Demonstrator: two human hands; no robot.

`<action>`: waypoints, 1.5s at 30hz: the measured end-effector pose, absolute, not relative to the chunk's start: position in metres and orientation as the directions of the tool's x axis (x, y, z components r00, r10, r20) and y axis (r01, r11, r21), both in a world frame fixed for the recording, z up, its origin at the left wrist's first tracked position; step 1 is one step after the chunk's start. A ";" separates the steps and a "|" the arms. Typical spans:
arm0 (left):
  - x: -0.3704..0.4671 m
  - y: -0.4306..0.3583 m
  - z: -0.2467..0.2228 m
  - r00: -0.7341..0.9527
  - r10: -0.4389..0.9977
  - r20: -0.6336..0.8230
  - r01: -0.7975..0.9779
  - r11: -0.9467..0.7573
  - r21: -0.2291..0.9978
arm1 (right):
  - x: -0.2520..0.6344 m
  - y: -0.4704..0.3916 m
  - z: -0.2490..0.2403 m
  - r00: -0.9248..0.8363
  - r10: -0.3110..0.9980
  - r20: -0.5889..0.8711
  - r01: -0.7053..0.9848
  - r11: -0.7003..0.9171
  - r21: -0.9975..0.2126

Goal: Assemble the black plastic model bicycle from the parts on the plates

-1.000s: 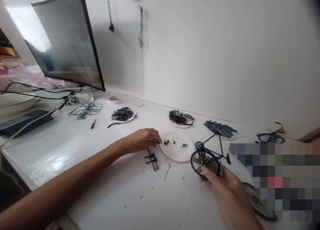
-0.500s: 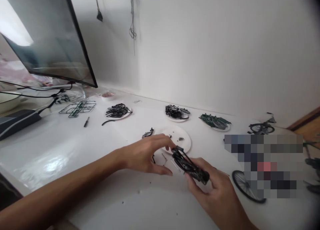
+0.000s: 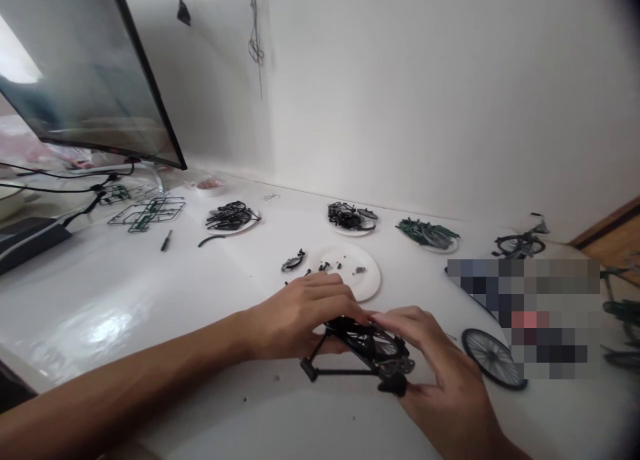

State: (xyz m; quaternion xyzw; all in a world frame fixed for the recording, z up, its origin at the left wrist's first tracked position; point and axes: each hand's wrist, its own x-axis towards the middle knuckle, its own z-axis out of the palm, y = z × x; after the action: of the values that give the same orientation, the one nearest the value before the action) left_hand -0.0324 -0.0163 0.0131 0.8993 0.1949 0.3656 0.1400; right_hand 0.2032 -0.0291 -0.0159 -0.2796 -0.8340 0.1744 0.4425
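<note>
On my side of the white plate [image 3: 371, 284], my left hand [image 3: 315, 313] and right hand [image 3: 437, 363] are both closed around a black model bicycle [image 3: 367, 352], and I judge that too hard a pinch could bend its thin tubes or skew its wheel. My left knuckles sit close to the plate's near edge, so a careless swing could scatter the small loose parts [image 3: 360, 270] on it; my hidden fingertips might also slip, dropping the frame onto the desk [image 3: 300, 420].
</note>
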 end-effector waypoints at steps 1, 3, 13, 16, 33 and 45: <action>-0.031 -0.017 0.013 0.651 0.440 0.618 0.259 -0.895 0.364 | 0.203 -0.029 -0.015 -0.450 0.613 0.649 0.316 0.790 -0.526; -0.030 -0.018 0.013 0.642 0.418 0.643 0.285 -0.909 0.306 | 0.201 -0.029 -0.013 -0.430 0.601 0.674 0.325 0.800 -0.505; -0.031 -0.019 0.012 0.670 0.364 0.647 0.320 -0.928 0.191 | 0.201 -0.024 -0.012 -0.362 0.627 0.690 0.360 0.776 -0.517; -0.033 -0.016 0.010 0.653 0.356 0.668 0.341 -0.926 0.160 | 0.201 -0.024 -0.010 -0.352 0.642 0.681 0.382 0.763 -0.522; -0.035 -0.014 0.010 0.652 0.376 0.659 0.276 -0.926 0.256 | 0.210 -0.018 -0.009 -0.347 0.798 0.492 0.427 0.602 -0.675; -0.033 -0.014 0.012 0.685 0.389 0.616 0.254 -0.920 0.298 | 0.216 -0.014 -0.004 -0.435 0.761 0.481 0.439 0.646 -0.625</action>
State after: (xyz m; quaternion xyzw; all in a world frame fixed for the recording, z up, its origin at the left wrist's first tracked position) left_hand -0.0331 -0.0143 0.0120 0.9130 0.1760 0.3556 0.0949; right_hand 0.2159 -0.0141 -0.0044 -0.3654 -0.8210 0.2086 0.3859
